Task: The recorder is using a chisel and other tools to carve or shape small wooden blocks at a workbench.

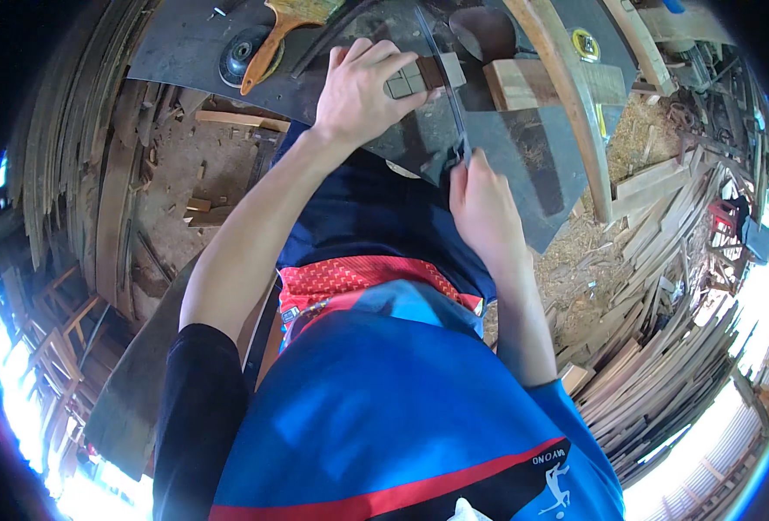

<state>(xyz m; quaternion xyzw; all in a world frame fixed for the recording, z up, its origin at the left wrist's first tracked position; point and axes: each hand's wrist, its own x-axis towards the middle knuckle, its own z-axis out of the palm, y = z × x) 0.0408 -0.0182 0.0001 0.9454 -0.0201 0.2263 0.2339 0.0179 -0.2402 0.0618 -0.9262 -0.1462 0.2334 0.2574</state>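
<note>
My left hand (358, 95) grips a small wooden block (407, 80) with grid-like lines on its end, pressing it on the dark worktable (523, 165). My right hand (486, 204) is wrapped round the dark handle of a saw (448, 80). The long, thin blade runs away from me and crosses the block just right of my left fingers. How deep the blade sits in the wood cannot be made out. Part of the block shows on the blade's right side.
A wide brush (267, 56) with an orange handle lies by a round abrasive disc (244, 54) at the back left. To the right are a thick board (558, 84), a long curved timber (575, 104) and a yellow tape measure (585, 43). Stacked planks (662, 373) cover the floor.
</note>
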